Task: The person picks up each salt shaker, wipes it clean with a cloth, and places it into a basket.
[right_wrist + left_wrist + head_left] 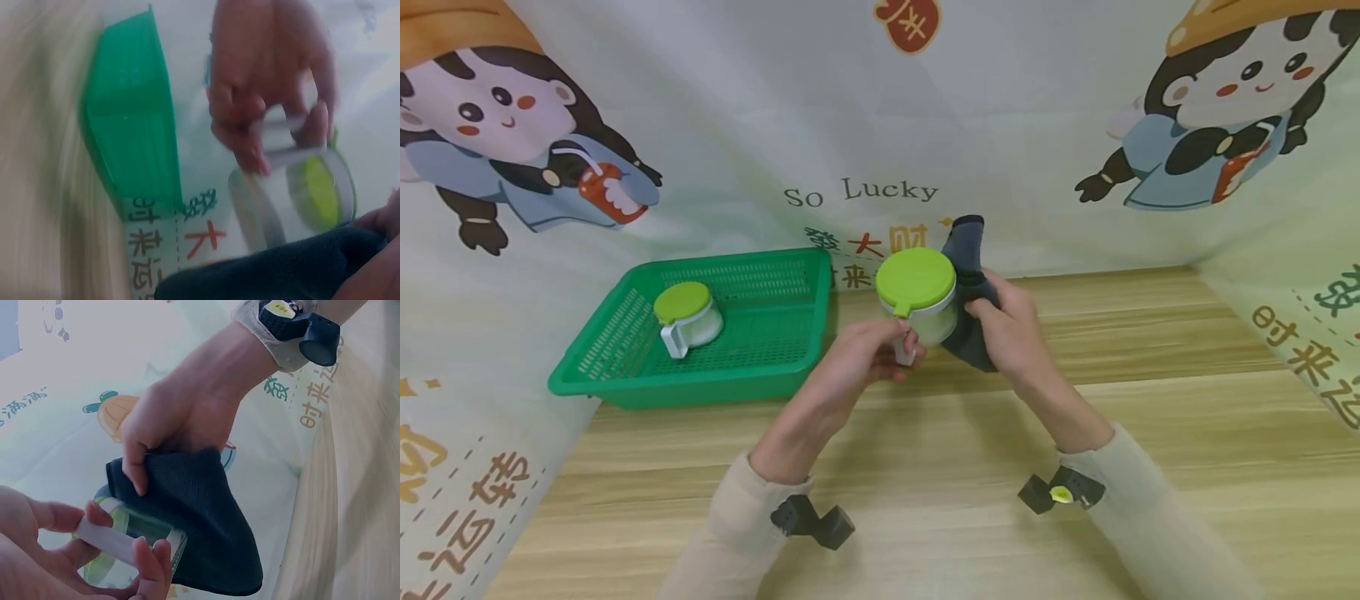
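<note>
My left hand (pixel 868 354) grips the white handle (pixel 107 540) of a clear jar (pixel 934 321) with a green lid (pixel 916 277), held up above the table. In my right hand (pixel 1011 321) is a dark grey-blue cloth (pixel 966 250), pinched between thumb and fingers. The cloth (pixel 200 519) lies against the jar's side in the left wrist view. From the right wrist view, the left hand's fingers (pixel 250 119) curl round the handle, and the cloth (pixel 269 265) runs along the bottom.
A green plastic basket (pixel 700 387) stands on the wooden table (pixel 1112 467) at the left. Inside it sits a second jar (pixel 706 327) with a green lid and white handle. A printed white cloth backdrop (pixel 737 125) rises behind and at both sides.
</note>
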Action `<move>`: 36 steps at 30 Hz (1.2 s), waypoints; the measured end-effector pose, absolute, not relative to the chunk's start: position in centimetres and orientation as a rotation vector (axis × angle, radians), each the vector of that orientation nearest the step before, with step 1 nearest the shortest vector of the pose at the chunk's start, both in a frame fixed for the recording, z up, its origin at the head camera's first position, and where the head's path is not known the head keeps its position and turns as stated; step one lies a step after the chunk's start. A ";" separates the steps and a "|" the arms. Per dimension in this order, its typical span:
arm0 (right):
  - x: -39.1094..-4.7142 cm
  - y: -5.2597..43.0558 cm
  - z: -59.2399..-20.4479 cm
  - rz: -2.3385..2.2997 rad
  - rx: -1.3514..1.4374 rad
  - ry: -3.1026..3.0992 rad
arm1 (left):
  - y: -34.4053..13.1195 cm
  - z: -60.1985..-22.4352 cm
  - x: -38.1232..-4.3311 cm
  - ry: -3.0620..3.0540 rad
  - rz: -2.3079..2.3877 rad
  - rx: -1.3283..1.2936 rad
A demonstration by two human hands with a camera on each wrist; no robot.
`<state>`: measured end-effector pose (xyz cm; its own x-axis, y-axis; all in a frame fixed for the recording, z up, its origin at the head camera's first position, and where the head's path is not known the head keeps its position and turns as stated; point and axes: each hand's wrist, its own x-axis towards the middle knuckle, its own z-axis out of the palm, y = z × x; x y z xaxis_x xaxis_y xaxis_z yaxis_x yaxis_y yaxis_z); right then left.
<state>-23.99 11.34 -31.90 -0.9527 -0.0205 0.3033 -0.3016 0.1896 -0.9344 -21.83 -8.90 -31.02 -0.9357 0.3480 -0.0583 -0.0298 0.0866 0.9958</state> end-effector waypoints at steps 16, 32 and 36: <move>-23.4 11.4 -31.8 1.767 0.300 -2.292 | -9.3 -31.2 -22.2 2.148 1.876 0.327; -23.6 12.3 -30.9 1.879 0.315 -2.216 | -9.3 -31.3 -22.2 1.972 1.972 0.456; -22.8 11.5 -30.8 1.774 0.339 -2.267 | -9.3 -31.4 -22.2 1.990 2.011 0.389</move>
